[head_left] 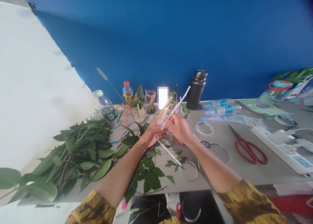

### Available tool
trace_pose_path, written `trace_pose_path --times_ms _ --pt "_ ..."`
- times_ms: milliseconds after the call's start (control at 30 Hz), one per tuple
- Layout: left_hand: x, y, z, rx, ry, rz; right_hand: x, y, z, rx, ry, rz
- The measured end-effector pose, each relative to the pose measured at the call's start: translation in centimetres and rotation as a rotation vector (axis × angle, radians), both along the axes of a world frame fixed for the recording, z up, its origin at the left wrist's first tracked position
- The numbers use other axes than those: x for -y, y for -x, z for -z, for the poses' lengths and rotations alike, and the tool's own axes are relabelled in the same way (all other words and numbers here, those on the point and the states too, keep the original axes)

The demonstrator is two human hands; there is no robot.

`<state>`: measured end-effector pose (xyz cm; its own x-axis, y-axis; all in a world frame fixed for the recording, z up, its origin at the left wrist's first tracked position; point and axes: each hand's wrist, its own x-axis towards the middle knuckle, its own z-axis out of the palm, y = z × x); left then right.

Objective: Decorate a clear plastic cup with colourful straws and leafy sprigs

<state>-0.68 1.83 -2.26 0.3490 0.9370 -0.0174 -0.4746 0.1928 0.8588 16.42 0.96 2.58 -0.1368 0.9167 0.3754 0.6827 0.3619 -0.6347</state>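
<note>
Yellow-patterned sleeves [91, 209] run out to two bare hands held close together; left hand [153, 134] and right hand [179, 128] are narrowly closed, gripping a white straw [171, 155] and an orange straw [164, 109] at mid-table; leaves [73, 155] lie at 9 o'clock, red scissors [245, 152] at 3 o'clock; a dark flask [197, 90] stands at 12 o'clock.

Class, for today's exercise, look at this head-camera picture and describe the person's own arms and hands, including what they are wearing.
Both arms wear mustard-yellow sleeves with dark brown blotches: the left sleeve and the right sleeve. They stop well short of the wrists, leaving the forearms bare. The left hand and right hand are bare too, without gloves.
</note>
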Motion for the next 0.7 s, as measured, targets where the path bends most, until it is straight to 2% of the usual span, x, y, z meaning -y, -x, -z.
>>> trace_pose_path --times_ms 500,700 --pt "-0.3 -0.6 0.9 -0.064 -0.064 -0.175 0.4 0.1 -0.7 0.046 0.148 -0.048" --pt "-0.5 -0.6 1.5 -0.1 -0.134 -0.158 0.2 -0.1 -0.9 0.113 0.164 -0.018"
